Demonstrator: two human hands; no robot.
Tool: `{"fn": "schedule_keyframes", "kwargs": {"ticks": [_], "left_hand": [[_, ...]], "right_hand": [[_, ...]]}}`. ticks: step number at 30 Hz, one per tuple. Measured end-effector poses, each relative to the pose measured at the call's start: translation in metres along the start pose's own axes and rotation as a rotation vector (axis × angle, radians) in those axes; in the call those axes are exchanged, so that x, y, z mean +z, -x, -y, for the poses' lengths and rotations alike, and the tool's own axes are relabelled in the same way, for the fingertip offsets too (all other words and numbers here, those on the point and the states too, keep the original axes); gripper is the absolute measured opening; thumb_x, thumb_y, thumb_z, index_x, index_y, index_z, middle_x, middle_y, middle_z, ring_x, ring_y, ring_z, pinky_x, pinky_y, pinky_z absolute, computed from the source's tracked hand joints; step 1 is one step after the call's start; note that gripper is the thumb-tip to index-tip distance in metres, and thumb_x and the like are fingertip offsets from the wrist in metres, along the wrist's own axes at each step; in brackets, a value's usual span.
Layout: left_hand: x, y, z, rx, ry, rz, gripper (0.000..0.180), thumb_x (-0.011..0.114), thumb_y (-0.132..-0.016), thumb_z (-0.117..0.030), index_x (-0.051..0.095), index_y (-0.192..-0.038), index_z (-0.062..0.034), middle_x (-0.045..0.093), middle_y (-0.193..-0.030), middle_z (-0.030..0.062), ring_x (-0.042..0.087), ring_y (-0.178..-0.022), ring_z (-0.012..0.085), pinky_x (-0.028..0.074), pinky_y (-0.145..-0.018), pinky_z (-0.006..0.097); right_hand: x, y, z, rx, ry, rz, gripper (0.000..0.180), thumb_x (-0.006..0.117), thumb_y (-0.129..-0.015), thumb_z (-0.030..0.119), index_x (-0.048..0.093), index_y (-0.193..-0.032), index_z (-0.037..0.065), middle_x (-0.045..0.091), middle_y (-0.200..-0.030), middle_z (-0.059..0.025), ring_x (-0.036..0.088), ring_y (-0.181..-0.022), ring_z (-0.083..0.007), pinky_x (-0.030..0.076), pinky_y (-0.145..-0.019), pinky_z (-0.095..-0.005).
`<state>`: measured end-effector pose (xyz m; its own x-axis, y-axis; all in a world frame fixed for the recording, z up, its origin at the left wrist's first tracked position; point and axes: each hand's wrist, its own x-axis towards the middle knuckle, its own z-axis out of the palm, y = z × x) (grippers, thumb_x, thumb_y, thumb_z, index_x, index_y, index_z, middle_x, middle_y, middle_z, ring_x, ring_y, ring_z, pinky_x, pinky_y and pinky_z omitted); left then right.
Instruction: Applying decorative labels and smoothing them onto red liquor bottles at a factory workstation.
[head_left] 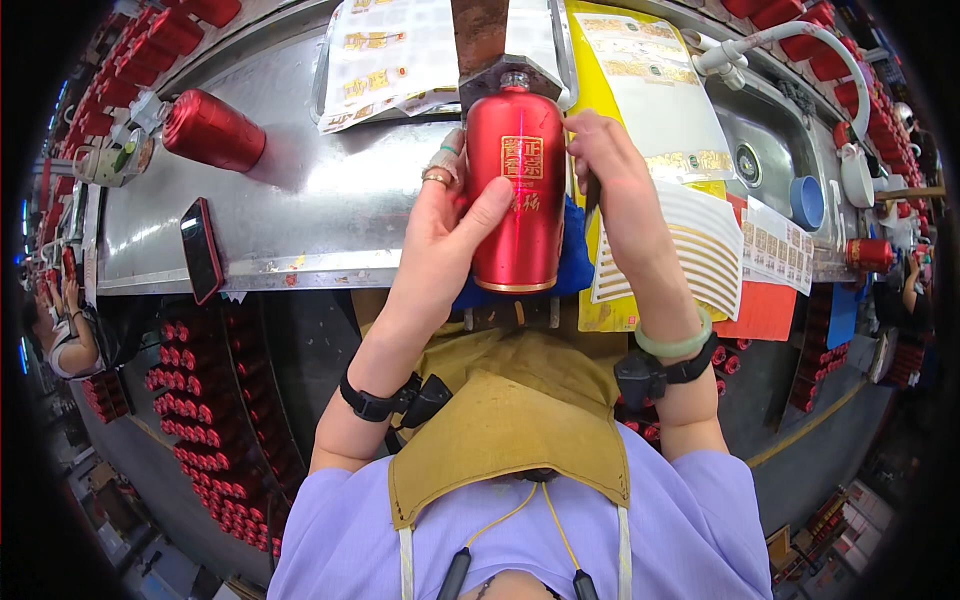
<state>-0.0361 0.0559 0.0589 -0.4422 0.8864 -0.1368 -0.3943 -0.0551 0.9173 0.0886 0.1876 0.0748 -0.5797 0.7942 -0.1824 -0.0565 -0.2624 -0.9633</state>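
A glossy red bottle [516, 245] with gold markings and a short clear neck lies in front of me, its neck pointing away. My left hand [447, 205] grips its left side, thumb across the front; a ring and a wrapped finger show. Close by the bottle's right side is my right hand [612, 165], fingers bent. A narrow dark piece [593, 195] shows under that palm, seemingly held, though its kind is unclear. The bottle's neck meets a dark metal rest [540, 78] with a brown upright. Blue cloth [573, 250] lies beneath the bottle.
Left on the steel bench [330, 190] lie another red bottle [213, 130] and a phone [201, 250]. Gold label sheets [375, 50] fill a tray at the back. To the right are striped strips [680, 255], a sink [755, 120] and a blue bowl [806, 203].
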Motion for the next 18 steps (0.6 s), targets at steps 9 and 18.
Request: {"fn": "schedule_keyframes", "kwargs": {"ticks": [9,18], "left_hand": [[-0.003,0.001,0.001,-0.017,0.083,0.012,0.071,0.068,-0.101,-0.014,0.029,-0.157,0.0036,0.05,-0.148,0.0143,0.053,-0.133,0.0192,0.045,-0.112,0.035],[0.0,0.003,0.002,0.055,-0.059,0.003,0.064,0.063,-0.103,-0.01,0.031,-0.157,0.0029,0.049,-0.152,0.0143,0.05,-0.137,0.0194,0.04,-0.116,0.037]], "right_hand": [[0.002,0.067,-0.005,-0.19,0.304,0.019,0.02,0.067,-0.097,0.003,0.066,-0.116,-0.002,0.069,-0.104,-0.0061,0.063,-0.092,-0.0105,0.052,-0.082,-0.0262],[0.006,0.071,-0.023,-0.277,0.358,-0.035,0.019,0.072,-0.093,0.005,0.069,-0.11,-0.001,0.07,-0.098,-0.0094,0.064,-0.079,-0.0139,0.052,-0.071,-0.0285]]}}
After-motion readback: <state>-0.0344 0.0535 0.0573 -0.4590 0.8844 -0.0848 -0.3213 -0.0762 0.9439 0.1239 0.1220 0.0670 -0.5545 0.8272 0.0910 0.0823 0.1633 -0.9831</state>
